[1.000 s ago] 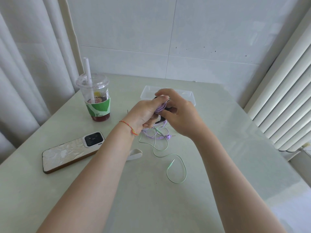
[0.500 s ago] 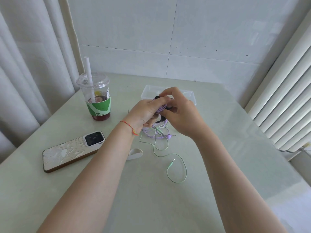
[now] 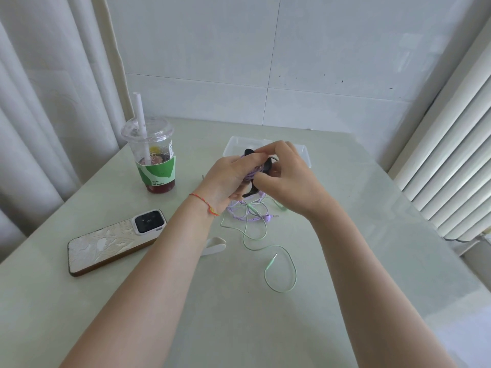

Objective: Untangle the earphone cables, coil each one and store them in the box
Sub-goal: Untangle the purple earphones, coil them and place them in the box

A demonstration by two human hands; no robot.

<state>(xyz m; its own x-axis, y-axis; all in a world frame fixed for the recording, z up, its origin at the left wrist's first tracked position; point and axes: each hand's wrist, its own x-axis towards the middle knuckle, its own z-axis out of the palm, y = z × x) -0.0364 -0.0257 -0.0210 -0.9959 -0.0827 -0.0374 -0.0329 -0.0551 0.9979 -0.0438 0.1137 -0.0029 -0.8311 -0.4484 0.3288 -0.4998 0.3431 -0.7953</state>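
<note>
Just in front of the clear plastic box (image 3: 305,152), the left hand (image 3: 225,179) grips a bundle of thin purple cable (image 3: 251,175) wrapped with a black strap (image 3: 267,168). The right hand (image 3: 289,181) pinches the bundle's top. Nearer than the box, slack purple loops and a mint-green cable (image 3: 281,261) lie tangled on the glossy table (image 3: 345,261).
</note>
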